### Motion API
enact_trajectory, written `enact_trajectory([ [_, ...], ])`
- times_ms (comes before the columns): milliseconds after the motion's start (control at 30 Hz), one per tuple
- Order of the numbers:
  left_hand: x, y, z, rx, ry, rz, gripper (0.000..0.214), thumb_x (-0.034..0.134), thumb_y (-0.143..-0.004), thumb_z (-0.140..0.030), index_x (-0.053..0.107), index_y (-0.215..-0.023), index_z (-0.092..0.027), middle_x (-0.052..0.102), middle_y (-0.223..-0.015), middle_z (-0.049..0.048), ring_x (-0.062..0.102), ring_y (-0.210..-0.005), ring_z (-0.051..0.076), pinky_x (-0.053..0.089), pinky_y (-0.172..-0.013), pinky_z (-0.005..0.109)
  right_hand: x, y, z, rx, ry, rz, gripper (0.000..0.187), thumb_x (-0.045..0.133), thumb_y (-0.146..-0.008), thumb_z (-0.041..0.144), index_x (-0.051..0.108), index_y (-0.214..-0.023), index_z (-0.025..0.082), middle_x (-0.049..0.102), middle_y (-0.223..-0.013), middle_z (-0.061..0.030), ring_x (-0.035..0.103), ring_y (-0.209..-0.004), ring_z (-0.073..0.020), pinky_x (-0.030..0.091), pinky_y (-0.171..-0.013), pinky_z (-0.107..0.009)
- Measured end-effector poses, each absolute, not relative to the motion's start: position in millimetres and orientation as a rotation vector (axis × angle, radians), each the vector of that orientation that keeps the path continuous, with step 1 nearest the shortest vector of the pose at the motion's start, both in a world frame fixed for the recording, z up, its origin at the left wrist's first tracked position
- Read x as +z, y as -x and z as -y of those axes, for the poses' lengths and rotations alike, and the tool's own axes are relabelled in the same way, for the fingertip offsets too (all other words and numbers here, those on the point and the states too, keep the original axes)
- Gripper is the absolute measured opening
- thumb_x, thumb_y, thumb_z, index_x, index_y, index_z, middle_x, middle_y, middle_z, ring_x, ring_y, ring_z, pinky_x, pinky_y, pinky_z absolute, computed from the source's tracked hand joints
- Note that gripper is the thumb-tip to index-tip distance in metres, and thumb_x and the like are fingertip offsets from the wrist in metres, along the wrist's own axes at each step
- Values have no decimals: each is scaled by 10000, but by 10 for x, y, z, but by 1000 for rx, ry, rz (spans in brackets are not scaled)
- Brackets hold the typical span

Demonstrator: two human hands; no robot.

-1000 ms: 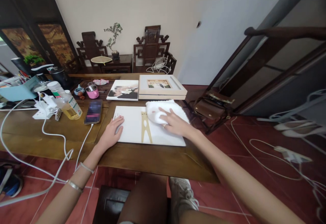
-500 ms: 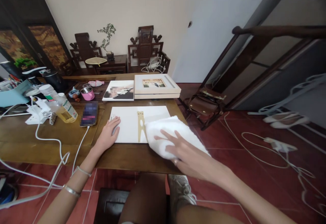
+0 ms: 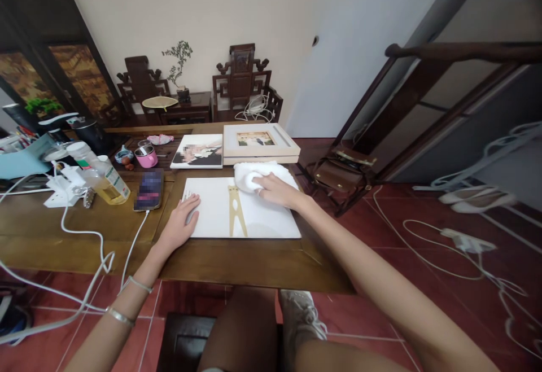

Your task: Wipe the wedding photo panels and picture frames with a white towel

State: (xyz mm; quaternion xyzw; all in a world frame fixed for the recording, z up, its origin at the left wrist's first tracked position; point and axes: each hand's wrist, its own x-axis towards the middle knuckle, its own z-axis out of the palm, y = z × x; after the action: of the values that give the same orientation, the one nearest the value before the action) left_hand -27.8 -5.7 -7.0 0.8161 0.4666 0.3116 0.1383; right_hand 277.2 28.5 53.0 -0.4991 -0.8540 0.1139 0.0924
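A flat white board or book [image 3: 207,208] lies on the wooden table in front of me, with a yellow-brown figure [image 3: 235,205] down its middle. On its left edge rests my left hand [image 3: 183,217], fingers stretched out and flat. My right hand [image 3: 277,190] grips a bunched white towel [image 3: 245,175] at the board's far right part. The towel covers the board's far right corner and reaches close to the box behind it.
Behind the board stand a photo book [image 3: 199,152] and a pale box [image 3: 262,146] with a picture. To the left are a phone [image 3: 148,189] on a cable, a bottle of yellow liquid [image 3: 112,183], a pink cup [image 3: 146,156] and a power strip [image 3: 59,194].
My right hand has moved the towel away from me, from the board's near right side to its far edge, uncovering the near right corner. My left hand has stayed put.
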Motion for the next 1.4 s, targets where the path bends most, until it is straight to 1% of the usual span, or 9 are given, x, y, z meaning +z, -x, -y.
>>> enact_trajectory([
  [167, -76, 279, 58, 886, -2362, -1357, 383, 427, -915, -306, 600, -1228, -167, 572, -1332, 125, 464, -1309, 248, 270, -1141, 516, 457, -2807, -67, 318, 1468, 2576, 330, 383, -805, 106, 590, -1059, 144, 510, -1372, -175, 281, -1391, -327, 262, -1073, -578],
  [300, -83, 270, 63, 883, -2365, -1356, 392, 417, -918, -296, 593, -1237, -151, 563, -1340, 133, 455, -1316, 250, 268, -1143, 513, 520, -2885, 605, 438, 1346, 2663, 320, 394, -777, 73, 604, -989, 188, 515, -1390, -103, 176, -1432, -270, 163, -1141, -573],
  [467, -87, 255, 71, 892, -2358, -1364, 385, 425, -911, -288, 600, -1229, -159, 572, -1331, 129, 460, -1310, 261, 267, -1139, 524, 741, -2984, 1182, 616, 1350, 2721, 370, 422, -695, 49, 630, -959, 203, 434, -1462, -74, 205, -1417, -300, 213, -1146, -540],
  [600, -81, 248, 75, 893, -2355, -1365, 383, 422, -911, -284, 598, -1229, -163, 572, -1332, 127, 462, -1309, 259, 266, -1139, 524, 651, -2997, 905, 594, 1434, 2637, 366, 390, -791, 105, 608, -1069, 201, 376, -1498, -65, 250, -1403, -308, 220, -1144, -540],
  [700, -69, 250, 77, 886, -2353, -1365, 385, 422, -911, -285, 597, -1228, -156, 573, -1329, 133, 462, -1308, 262, 266, -1138, 528, 475, -2825, 404, 461, 1463, 2536, 377, 339, -846, 130, 558, -1151, 164, 264, -1546, -106, 174, -1427, -318, 185, -1112, -628],
  [800, -59, 257, 79, 874, -2358, -1361, 386, 425, -910, -283, 596, -1228, -147, 571, -1330, 138, 464, -1308, 261, 269, -1136, 528, 366, -2520, -46, 284, 1566, 2450, 409, 348, -846, 126, 533, -1211, 134, 174, -1571, -122, 131, -1425, -374, 179, -1046, -717],
  [1000, -61, 256, 77, 882, -2353, -1359, 384, 428, -910, -284, 597, -1226, -143, 568, -1332, 143, 457, -1312, 265, 264, -1137, 534, 373, -2128, 104, 186, 1365, 2630, 402, 430, -808, 117, 611, -1166, 149, 315, -1530, -92, 115, -1419, -396, 172, -1047, -718],
  [1233, -61, 237, 85, 884, -2357, -1355, 393, 422, -908, -273, 588, -1238, -139, 556, -1345, 145, 448, -1319, 272, 263, -1134, 544, 317, -2201, 1045, 269, 1097, 2740, 393, 486, -688, 80, 689, -1001, 203, 284, -1545, -36, 70, -1431, -383, 103, -1073, -715],
  [1400, -70, 239, 84, 896, -2346, -1349, 384, 429, -905, -273, 599, -1225, -144, 567, -1333, 144, 460, -1309, 274, 263, -1135, 539, 370, -2316, 728, 355, 1190, 2704, 426, 450, -722, 86, 649, -1079, 205, 354, -1512, -35, 136, -1431, -345, 139, -1066, -717],
])
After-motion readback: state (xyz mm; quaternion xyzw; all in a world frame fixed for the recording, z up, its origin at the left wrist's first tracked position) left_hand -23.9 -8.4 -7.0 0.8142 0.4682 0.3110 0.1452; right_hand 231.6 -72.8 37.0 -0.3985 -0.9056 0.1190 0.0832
